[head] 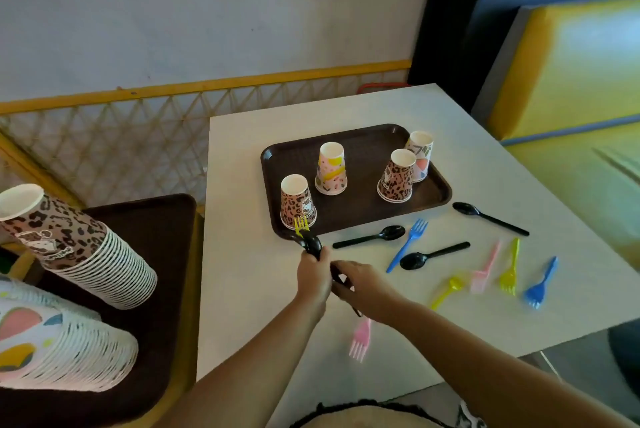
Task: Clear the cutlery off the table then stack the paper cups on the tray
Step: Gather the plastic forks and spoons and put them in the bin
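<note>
My left hand [313,277] grips a bundle of cutlery [308,239], black spoons and a yellow fork, whose heads point up toward the tray. My right hand [360,284] holds the handle ends of the same bundle. A pink fork [361,337] lies just below my right hand. Black spoons [372,236], blue forks [408,244], a pink fork [485,268], a yellow fork [509,268] and a yellow spoon [448,291] lie scattered on the white table [249,289]. On the brown tray [360,213] stand several upside-down paper cups [298,201], apart from each other.
To the left a second brown tray [152,237] carries two long stacks of paper cups [79,247] lying on their sides. A yellow lattice railing [138,137] runs behind. A yellow bench [571,81] is at the right.
</note>
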Tool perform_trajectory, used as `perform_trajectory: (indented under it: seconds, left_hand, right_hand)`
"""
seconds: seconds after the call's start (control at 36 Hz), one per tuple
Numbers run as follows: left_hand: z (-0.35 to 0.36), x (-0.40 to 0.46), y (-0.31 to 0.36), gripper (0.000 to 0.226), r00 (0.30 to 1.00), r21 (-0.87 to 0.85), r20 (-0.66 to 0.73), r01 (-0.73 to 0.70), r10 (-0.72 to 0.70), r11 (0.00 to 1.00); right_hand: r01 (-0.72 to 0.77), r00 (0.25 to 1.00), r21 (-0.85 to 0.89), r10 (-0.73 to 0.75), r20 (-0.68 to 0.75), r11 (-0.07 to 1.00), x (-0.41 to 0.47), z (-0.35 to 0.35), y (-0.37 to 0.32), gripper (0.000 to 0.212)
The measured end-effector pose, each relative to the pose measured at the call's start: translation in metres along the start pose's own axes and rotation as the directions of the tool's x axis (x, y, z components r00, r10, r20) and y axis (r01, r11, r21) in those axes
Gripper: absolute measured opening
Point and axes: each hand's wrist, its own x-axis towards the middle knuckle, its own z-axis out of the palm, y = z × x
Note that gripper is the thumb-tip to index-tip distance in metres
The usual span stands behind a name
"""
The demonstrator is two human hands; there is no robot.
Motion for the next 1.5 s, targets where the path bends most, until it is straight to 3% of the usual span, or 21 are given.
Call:
perform_trajectory:
  seconds: [0.14,0.31,0.5,0.56,0.72,0.81,0.89,0.97,1.08,1.33,1.44,1.5]
  left_hand:
    - [-0.003,0.012,0.01,0.023,0.981,0.176,0.073,-0.188,0.177,0.966]
    - [-0.001,0.028,0.031,0.028,0.909,0.392,0.289,-0.399,0.3,0.829]
    - [0.014,0.042,0.043,0.042,0.8,0.597,0.48,-0.598,0.359,0.535]
    - [0.019,0.046,0.042,0.042,0.771,0.626,0.525,-0.637,0.36,0.45]
    - [0.034,0.055,0.035,0.048,0.733,0.675,0.594,-0.678,0.331,0.29]
    - [0.042,0.061,0.029,0.048,0.72,0.681,0.626,-0.692,0.3,0.24]
    - [0.048,0.065,0.023,0.048,0.715,0.689,0.637,-0.696,0.29,0.203]
    - [0.052,0.067,0.017,0.044,0.71,0.696,0.64,-0.698,0.294,0.168]
    - [0.056,0.071,0.011,0.048,0.714,0.706,0.633,-0.691,0.299,0.155]
    - [0.051,0.074,0.007,0.038,0.71,0.727,0.631,-0.681,0.312,0.08]
    - [0.046,0.074,0.007,0.034,0.701,0.723,0.631,-0.687,0.332,0.077]
    - [0.045,0.074,0.008,0.034,0.697,0.714,0.63,-0.694,0.344,0.099]
  right_hand:
    - [0.018,0.999,-0.142,-0.024,-0.044,0.99,-0.009,-0.003,0.029,0.032]
    - [0.075,0.992,-0.321,-0.039,0.117,0.944,-0.028,0.003,0.058,0.048]
    - [0.099,0.993,-0.357,-0.069,0.098,0.929,-0.027,0.019,0.062,0.019]
    - [0.144,0.99,-0.393,-0.138,0.044,0.908,-0.026,0.025,0.066,0.013]
    - [0.134,0.933,-0.392,-0.25,-0.261,0.91,-0.031,0.025,0.06,0.032]
    - [0.025,0.897,-0.312,-0.159,-0.413,0.95,-0.036,0.019,0.066,0.036]
    - [-0.126,0.88,-0.07,0.079,-0.468,0.989,-0.045,0.013,0.078,0.024]
    - [-0.359,0.794,0.119,0.37,-0.482,0.926,-0.054,0.001,0.09,0.013]
    - [-0.531,0.683,0.256,0.587,-0.434,0.807,-0.06,-0.005,0.099,0.024]
    - [-0.665,0.618,0.337,0.744,-0.254,0.667,-0.047,0.001,0.105,0.05]
    - [-0.699,0.507,0.407,0.809,-0.298,0.588,-0.047,0.005,0.106,0.038]
    - [-0.677,0.477,0.468,0.822,-0.31,0.569,-0.053,0.006,0.103,0.042]
